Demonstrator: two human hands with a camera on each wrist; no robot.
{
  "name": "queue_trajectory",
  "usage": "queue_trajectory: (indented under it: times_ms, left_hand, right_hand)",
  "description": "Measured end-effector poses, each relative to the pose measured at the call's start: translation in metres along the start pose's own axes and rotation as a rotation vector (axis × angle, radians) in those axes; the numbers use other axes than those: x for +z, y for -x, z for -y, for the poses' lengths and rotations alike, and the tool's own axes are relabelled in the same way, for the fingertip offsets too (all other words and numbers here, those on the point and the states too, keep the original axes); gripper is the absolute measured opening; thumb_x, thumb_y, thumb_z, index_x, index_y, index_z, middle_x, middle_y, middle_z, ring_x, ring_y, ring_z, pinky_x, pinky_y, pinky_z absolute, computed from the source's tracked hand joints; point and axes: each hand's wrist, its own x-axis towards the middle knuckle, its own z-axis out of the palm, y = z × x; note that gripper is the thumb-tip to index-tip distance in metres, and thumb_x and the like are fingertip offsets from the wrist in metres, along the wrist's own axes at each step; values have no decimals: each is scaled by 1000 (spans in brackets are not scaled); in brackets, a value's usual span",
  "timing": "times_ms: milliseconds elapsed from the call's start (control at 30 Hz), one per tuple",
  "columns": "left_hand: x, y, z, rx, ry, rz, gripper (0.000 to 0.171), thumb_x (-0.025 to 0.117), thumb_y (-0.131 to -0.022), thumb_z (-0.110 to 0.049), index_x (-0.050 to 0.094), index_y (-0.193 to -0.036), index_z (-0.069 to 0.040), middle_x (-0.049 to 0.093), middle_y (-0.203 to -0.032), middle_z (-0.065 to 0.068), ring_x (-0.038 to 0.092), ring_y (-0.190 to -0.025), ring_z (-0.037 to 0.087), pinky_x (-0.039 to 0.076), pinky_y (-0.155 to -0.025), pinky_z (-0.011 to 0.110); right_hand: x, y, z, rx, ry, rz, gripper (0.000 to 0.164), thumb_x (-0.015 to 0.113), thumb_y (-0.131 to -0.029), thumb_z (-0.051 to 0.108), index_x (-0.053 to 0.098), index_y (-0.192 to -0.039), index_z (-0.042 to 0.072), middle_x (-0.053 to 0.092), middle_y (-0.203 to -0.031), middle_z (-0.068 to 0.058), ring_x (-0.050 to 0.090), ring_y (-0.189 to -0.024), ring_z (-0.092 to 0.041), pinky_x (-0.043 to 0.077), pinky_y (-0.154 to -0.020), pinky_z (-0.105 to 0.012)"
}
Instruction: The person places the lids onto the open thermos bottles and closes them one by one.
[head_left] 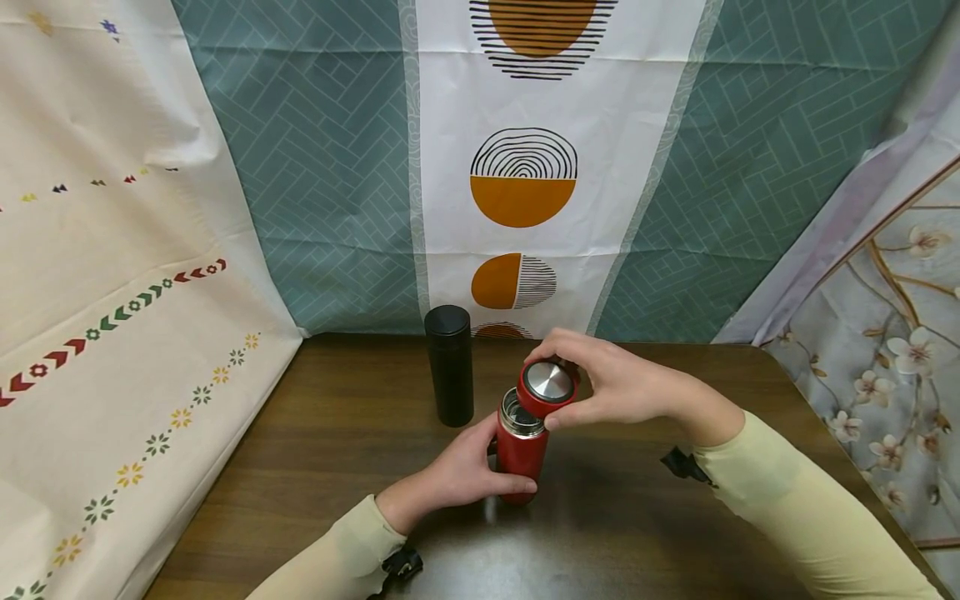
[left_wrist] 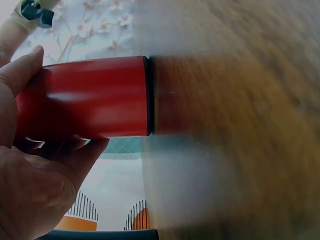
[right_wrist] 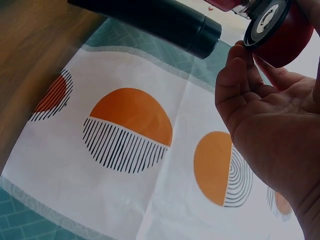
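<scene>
A red thermos flask (head_left: 521,460) stands upright on the wooden table, its steel mouth uncovered. My left hand (head_left: 468,471) grips its body from the left, thumb across the front; the left wrist view shows the flask (left_wrist: 95,97) with its dark base at the tabletop. Between the fingers and thumb of my right hand (head_left: 611,379) is the red lid (head_left: 548,385) with a silver top, tilted just above and right of the mouth. In the right wrist view the underside of the lid (right_wrist: 280,32) shows. Whether lid and rim touch, I cannot tell.
A black cylindrical flask (head_left: 452,367) with its cap on stands behind and left of the red one. The brown wooden table (head_left: 322,467) meets a patterned curtain (head_left: 345,167) at its back edge. Printed cloths hang along the left and right sides.
</scene>
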Motion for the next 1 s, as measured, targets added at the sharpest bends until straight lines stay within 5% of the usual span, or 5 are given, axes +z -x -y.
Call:
queue_trajectory:
  times_ms: [1000]
  left_hand:
    - [-1, -6, 4, 44, 7, 17, 76, 96, -90, -37, 52, -152, -38, 67, -140, -14, 65, -128, 11, 53, -112, 43]
  right_hand:
    - [10, -14, 2, -48, -22, 46, 56, 93, -93, 41, 65, -141, 31, 63, -128, 14, 64, -115, -12, 59, -95, -35]
